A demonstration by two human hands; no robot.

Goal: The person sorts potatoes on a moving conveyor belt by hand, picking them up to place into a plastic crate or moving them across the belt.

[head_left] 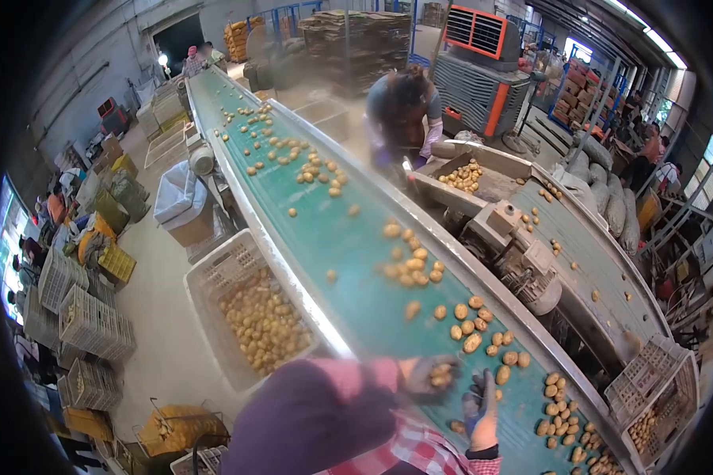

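Potatoes (438, 374) sit cupped in my left grip (429, 377), fingers curled around them, above the green conveyor belt (356, 293). My right grip (480, 410) hovers just beside, fingers apart, over loose potatoes (474, 324). A white crate (214, 273) of potatoes stands left of the belt

A produce sorting and packing hall, large and industrial. Shown by a long green conveyor belt (348, 261) strewn with potatoes (408, 265), a second belt (602, 269) with a motor (523, 265) alongside, white plastic crates (249, 313) filled with potatoes, stacked empty crates (87, 324) on the concrete floor, piled sacks (610, 190), pallets of cardboard (356, 39), a high metal roof with strip lights (650, 36), and workers standing along the line.
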